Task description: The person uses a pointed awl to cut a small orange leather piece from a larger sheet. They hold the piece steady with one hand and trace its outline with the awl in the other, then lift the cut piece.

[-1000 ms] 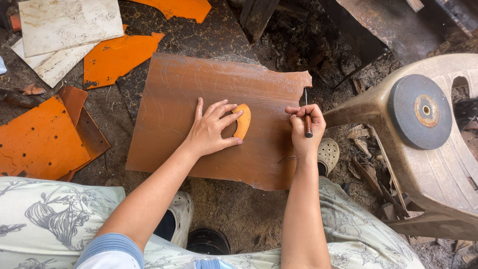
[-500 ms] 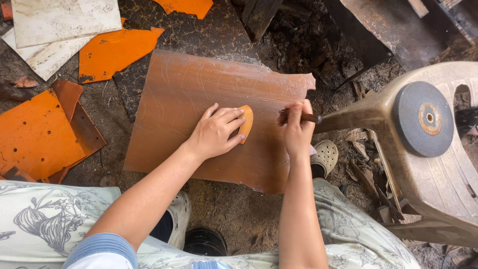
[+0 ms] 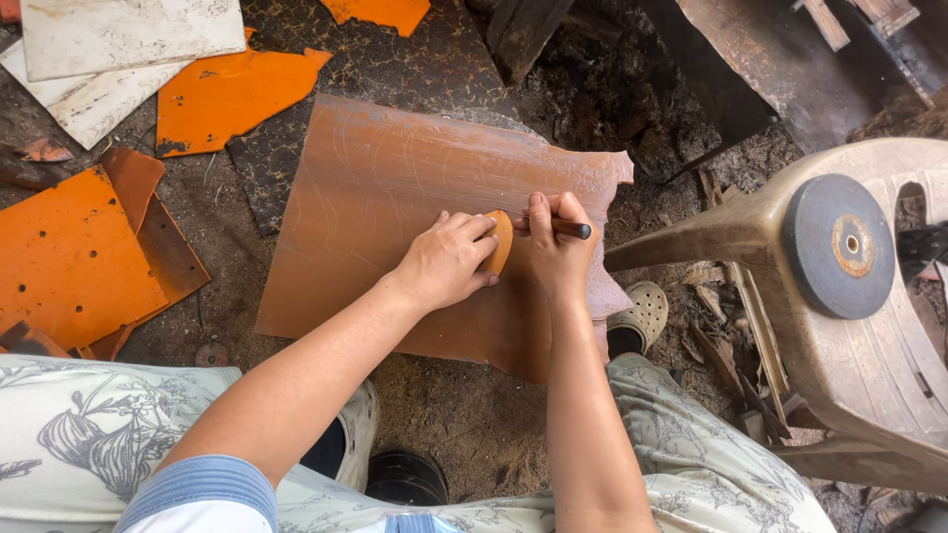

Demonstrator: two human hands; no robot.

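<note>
Left hand [image 3: 446, 265] lies palm-down on a large brown sheet [image 3: 395, 197], fingers closed over a small orange template [image 3: 501, 243] and pressing it flat near the sheet's middle right. Right hand [image 3: 553, 247] sits just beside the template, gripping a dark pencil-like tool [image 3: 568, 227] with its tip at the template's edge. Sheet rests on dirty ground. Orange offcuts [image 3: 232, 94] and pale boards [image 3: 118, 35] lie to the upper left. 1 grey grinding disc [image 3: 839, 247] rests on a beige plastic chair [image 3: 869, 385] at right.
</note>
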